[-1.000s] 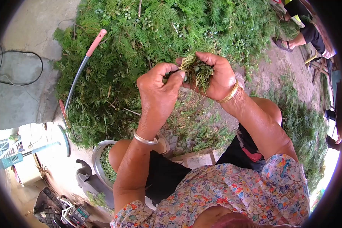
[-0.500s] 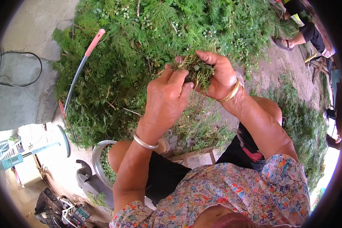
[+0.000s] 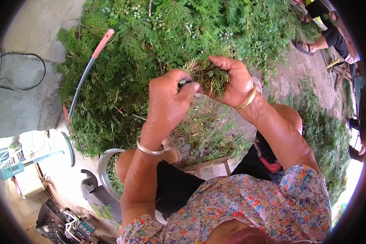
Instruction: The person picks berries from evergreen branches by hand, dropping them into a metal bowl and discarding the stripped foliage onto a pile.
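At far left, a black cable loops over the concrete floor. Beside it, a long tool with a pink handle lies slanted against the edge of the large heap of green sprigs. Below the heap, a metal bowl holding small green berries sits just beside the person's left knee.

The left hand rises from a bent forearm that carries a silver bangle at the wrist. Its back faces the camera, and thumb and forefinger are pinched together on a small green piece at the edge of the held sprig bunch.

The right hand is raised to the same height, palm turned inward, fingers curled and closed around the sprig bunch, which hangs from the grip above the heap's near edge. A gold bangle circles this wrist.

At upper right, another person's sandalled foot rests on the ground beyond the heap.
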